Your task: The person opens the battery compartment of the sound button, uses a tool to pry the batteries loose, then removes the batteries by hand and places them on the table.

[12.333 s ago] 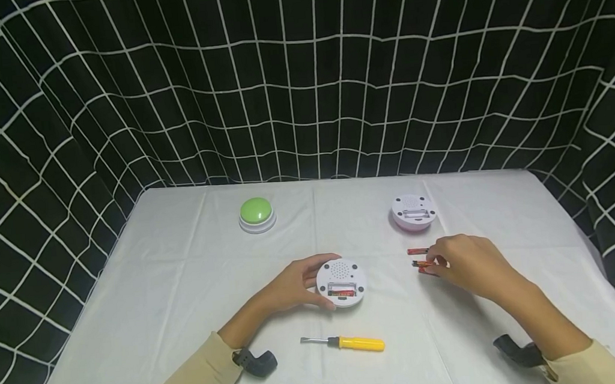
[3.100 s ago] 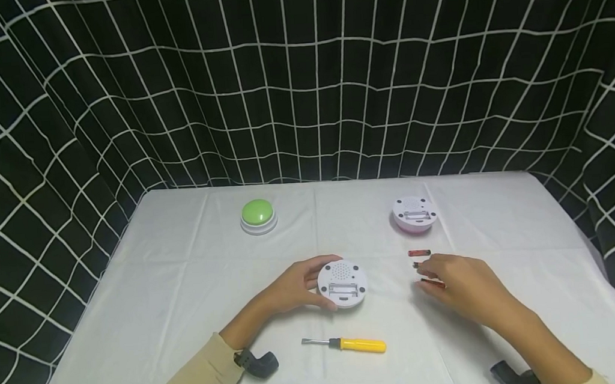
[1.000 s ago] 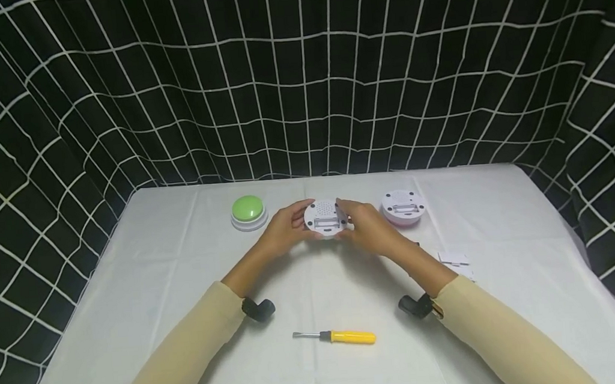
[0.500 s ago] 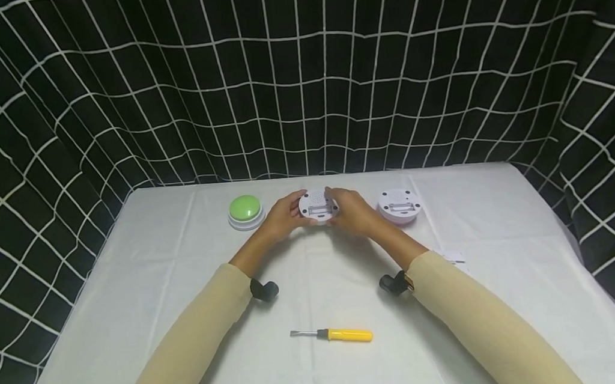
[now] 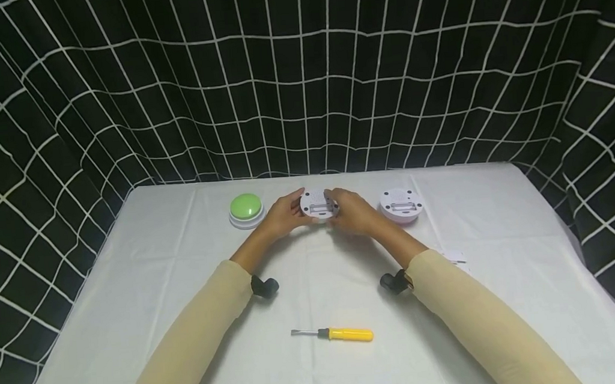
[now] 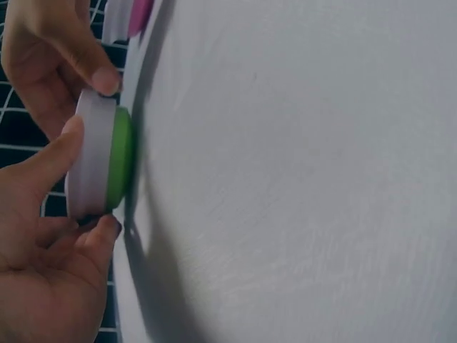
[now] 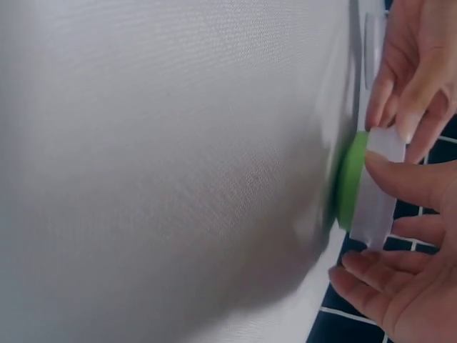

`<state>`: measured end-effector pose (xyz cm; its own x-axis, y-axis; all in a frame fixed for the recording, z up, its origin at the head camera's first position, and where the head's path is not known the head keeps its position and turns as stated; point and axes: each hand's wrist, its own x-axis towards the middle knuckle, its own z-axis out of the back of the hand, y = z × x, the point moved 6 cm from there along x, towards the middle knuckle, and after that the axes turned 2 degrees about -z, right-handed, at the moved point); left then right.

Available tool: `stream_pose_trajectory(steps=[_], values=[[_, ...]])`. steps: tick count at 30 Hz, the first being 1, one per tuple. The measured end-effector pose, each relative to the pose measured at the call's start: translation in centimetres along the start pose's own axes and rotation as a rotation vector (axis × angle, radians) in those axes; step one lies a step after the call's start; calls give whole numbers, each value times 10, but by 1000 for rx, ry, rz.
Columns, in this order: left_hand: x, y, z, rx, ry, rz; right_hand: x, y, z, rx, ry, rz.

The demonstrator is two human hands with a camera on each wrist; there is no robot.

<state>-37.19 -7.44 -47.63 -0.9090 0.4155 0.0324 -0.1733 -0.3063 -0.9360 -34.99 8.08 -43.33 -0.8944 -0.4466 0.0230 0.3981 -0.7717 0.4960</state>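
An upside-down push-button buzzer (image 5: pixel 318 203) is held at the back middle of the table, its white base up and its battery slot bare. My left hand (image 5: pixel 283 215) grips its left side, my right hand (image 5: pixel 354 212) its right side. The left wrist view shows the green dome (image 6: pixel 121 157) facing the cloth, with the left thumb on the white rim. In the right wrist view, the right thumb presses the white rim (image 7: pixel 375 193). Whether the dome touches the table I cannot tell.
A green-domed buzzer (image 5: pixel 246 210) stands upright to the left. Another buzzer (image 5: pixel 401 204), pink underneath, lies upside down to the right. A yellow-handled screwdriver (image 5: pixel 346 334) lies in front. White flat pieces (image 5: pixel 456 257) show partly beyond the right sleeve. Netted black cloth hangs behind.
A battery seen in the buzzer's slot is out. The right hand has left the loose batteries, now out of sight, and joined the left on the buzzer, which has moved toward the back.
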Motion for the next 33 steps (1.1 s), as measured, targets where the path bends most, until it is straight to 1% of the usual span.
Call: stream_pose_trajectory(steps=[2,5,8,11,13,15,19,23,26,30,33], values=[[-2,-2,3,42,-2,8,-1,1,1,-22,16,-4],[-7,-9,8,99,-7,4,-3,2,3,-63,32,-16],[-11,-17,15,124,-13,-25,-5,5,7,-108,19,-25],[-18,-27,24,138,-24,-66,-6,12,13,-127,-16,-29],[-25,-34,33,157,-43,-94,-7,20,15,-124,-35,-28],[-34,-40,44,186,-77,-110,-6,29,16,-113,-46,-16],[-54,-45,68,214,-143,-111,-4,49,14,-96,-43,20],[-67,-39,90,226,-193,-89,0,68,8,-67,-15,33],[-73,-31,102,260,-224,-75,5,80,-2,-46,24,42],[-78,-14,113,305,-245,-61,13,91,-19,-7,82,68],[-79,0,117,315,-249,-41,19,97,-33,50,123,76]])
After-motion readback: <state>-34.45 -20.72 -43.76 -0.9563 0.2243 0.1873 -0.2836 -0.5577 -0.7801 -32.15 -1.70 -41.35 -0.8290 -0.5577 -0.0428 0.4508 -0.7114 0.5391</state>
